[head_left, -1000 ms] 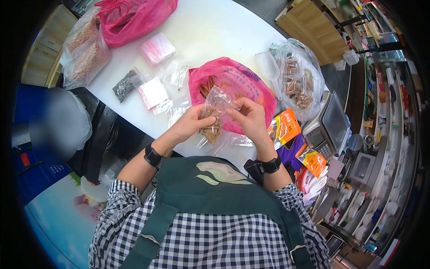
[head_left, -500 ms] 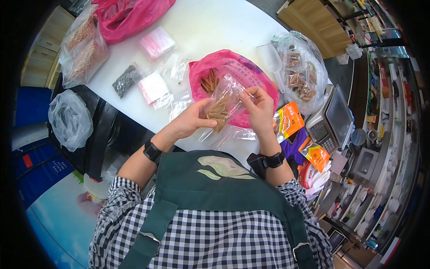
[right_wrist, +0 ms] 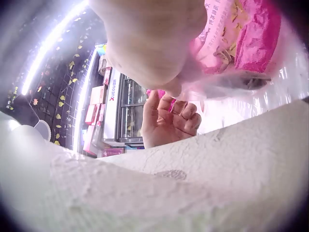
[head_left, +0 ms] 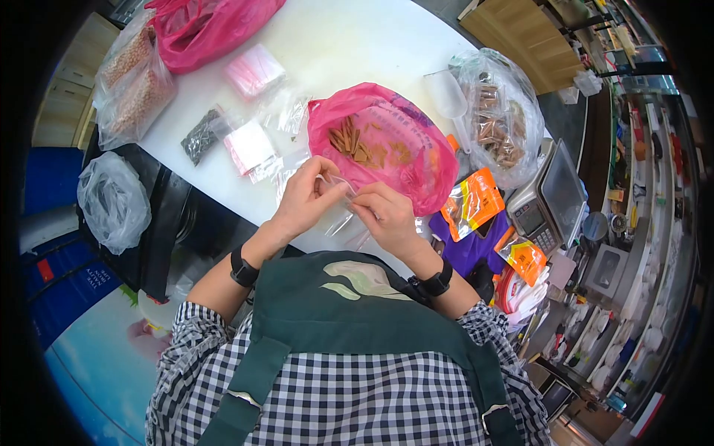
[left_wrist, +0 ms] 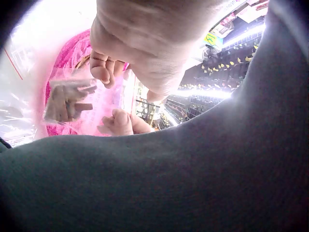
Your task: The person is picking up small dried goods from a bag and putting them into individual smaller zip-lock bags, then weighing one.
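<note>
Both hands meet at the near edge of an open pink bag that holds brown sticks. The left hand pinches one side of the top of a small clear bag; the right hand pinches the other side. In the left wrist view the clear bag hangs from the fingers with brown pieces inside, the left hand above and the right hand beyond. From the right wrist, the left hand shows curled fingers, with the right hand nearer.
On the white table lie a dark packet, stacks of small bags, bags of round beige pieces and another pink bag. To the right are a scoop, a full clear bag, orange pouches and a scale.
The small clear bag has come down and toward the body, away from above the pink bag. The hands have drawn closer together at its top.
</note>
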